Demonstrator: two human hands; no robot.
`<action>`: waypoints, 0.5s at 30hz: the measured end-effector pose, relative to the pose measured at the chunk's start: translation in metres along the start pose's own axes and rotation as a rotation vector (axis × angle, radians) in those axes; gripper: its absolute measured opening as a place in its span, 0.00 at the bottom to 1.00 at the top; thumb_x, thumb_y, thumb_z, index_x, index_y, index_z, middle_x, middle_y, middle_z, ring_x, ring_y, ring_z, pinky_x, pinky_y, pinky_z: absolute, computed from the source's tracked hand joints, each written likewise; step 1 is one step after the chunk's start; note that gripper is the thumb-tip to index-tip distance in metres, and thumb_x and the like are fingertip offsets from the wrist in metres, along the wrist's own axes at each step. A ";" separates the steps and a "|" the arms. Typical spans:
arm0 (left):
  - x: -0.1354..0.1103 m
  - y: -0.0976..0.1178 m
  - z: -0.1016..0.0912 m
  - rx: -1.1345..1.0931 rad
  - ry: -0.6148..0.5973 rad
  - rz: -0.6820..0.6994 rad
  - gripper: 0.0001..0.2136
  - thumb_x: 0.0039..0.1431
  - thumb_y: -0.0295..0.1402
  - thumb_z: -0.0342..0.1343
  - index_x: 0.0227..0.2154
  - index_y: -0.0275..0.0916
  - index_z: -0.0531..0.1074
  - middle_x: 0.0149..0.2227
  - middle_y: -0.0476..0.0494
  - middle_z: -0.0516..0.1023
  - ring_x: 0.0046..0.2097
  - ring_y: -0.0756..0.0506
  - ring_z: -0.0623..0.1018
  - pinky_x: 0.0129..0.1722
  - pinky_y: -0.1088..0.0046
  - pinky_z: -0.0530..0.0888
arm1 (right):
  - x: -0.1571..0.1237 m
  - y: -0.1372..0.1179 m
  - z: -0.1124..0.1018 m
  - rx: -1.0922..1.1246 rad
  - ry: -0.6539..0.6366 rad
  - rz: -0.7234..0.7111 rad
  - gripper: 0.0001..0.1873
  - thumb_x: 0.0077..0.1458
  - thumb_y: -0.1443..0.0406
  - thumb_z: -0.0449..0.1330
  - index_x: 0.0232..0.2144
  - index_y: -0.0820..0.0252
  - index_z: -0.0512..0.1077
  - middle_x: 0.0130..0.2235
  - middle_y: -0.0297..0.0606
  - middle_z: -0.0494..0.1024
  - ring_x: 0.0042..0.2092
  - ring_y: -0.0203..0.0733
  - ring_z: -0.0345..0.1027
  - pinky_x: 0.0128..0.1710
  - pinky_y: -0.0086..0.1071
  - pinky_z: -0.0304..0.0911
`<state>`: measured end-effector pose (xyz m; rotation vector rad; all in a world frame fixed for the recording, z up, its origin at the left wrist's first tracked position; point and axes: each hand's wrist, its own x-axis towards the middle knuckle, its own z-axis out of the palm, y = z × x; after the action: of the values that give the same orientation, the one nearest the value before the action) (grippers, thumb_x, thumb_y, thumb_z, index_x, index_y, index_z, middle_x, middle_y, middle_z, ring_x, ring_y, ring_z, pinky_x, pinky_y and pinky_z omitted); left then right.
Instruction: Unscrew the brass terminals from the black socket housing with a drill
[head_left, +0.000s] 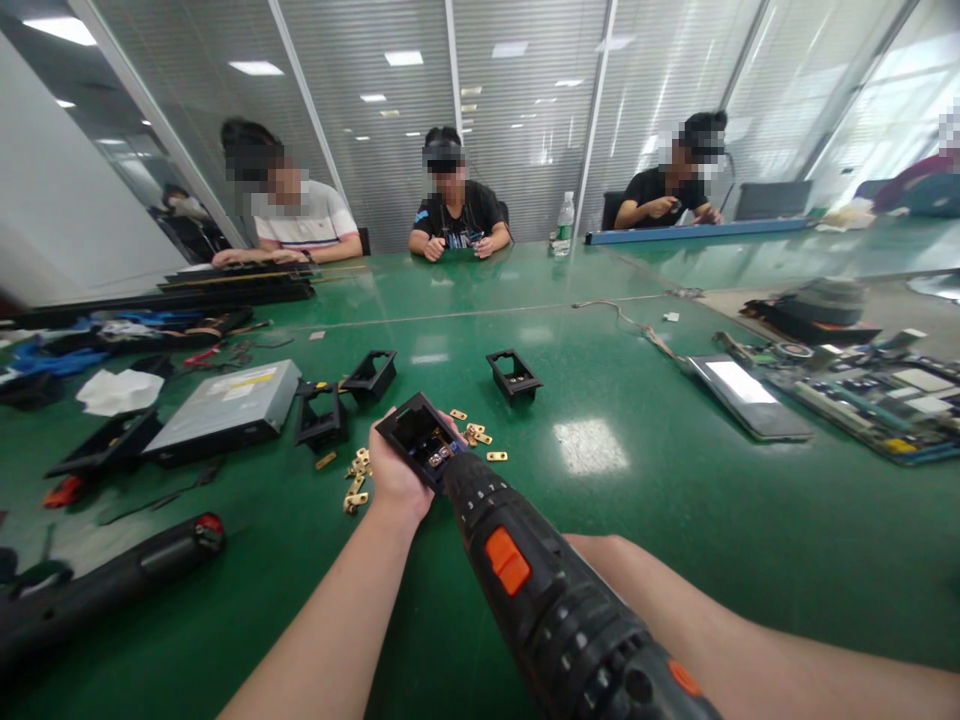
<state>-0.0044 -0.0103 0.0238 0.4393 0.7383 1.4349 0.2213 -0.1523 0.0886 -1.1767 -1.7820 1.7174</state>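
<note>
Nearest, a black drill (540, 590) with orange switches runs its long axis from the near right up to the far left. Its nose points into the black housing (411, 425). The right hand is hidden behind the drill's body, so its grip cannot be told; only the right forearm (675, 610) shows. The left hand (394, 480) is curled around the near left edge of the housing, holding it just above the desk (675, 480), near the middle. The housing's open side faces up, with small metal fittings inside.

Brass pieces lie in two loose groups on either side of the hand: one to the left (355, 482) and one to the right (474, 436). Beyond stand three more black frames (514, 375), which look hollow. A grey drive (225, 405) lies to the left and a second black tool (112, 575) lies near left. Three people sit at the far edge beside one water bottle (565, 222).
</note>
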 end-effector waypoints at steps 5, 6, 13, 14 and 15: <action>-0.001 0.000 0.001 0.010 0.001 0.003 0.24 0.62 0.54 0.55 0.32 0.36 0.82 0.28 0.37 0.82 0.29 0.37 0.82 0.31 0.61 0.80 | 0.001 -0.003 -0.001 0.063 -0.044 -0.004 0.21 0.40 0.64 0.80 0.37 0.61 0.78 0.34 0.31 0.80 0.35 0.40 0.72 0.35 0.31 0.68; -0.001 0.001 0.001 0.012 0.002 0.003 0.24 0.62 0.54 0.55 0.32 0.36 0.82 0.28 0.37 0.82 0.30 0.37 0.82 0.31 0.61 0.80 | 0.001 -0.004 -0.001 0.071 -0.047 -0.007 0.21 0.40 0.63 0.80 0.36 0.61 0.78 0.33 0.31 0.80 0.35 0.40 0.72 0.34 0.31 0.68; -0.001 0.000 -0.002 0.007 0.027 0.008 0.25 0.61 0.56 0.56 0.32 0.36 0.82 0.28 0.37 0.82 0.31 0.35 0.83 0.32 0.60 0.80 | 0.003 -0.002 -0.001 0.093 -0.051 -0.016 0.21 0.38 0.64 0.80 0.35 0.61 0.78 0.30 0.28 0.75 0.34 0.38 0.69 0.33 0.30 0.65; -0.001 0.000 -0.002 0.017 0.019 0.011 0.25 0.61 0.56 0.56 0.32 0.36 0.82 0.29 0.36 0.82 0.31 0.36 0.83 0.31 0.60 0.80 | 0.003 -0.002 -0.001 0.092 -0.049 -0.011 0.22 0.37 0.64 0.81 0.35 0.61 0.78 0.29 0.27 0.75 0.33 0.38 0.68 0.32 0.29 0.64; -0.001 0.000 -0.003 0.032 0.007 0.016 0.25 0.60 0.55 0.56 0.32 0.35 0.82 0.29 0.36 0.82 0.31 0.36 0.82 0.31 0.60 0.79 | 0.004 -0.002 -0.001 0.091 -0.047 -0.006 0.22 0.37 0.64 0.81 0.35 0.61 0.78 0.29 0.27 0.74 0.32 0.37 0.67 0.31 0.29 0.63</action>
<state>-0.0058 -0.0117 0.0219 0.4657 0.7655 1.4421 0.2192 -0.1490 0.0898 -1.1015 -1.7131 1.8162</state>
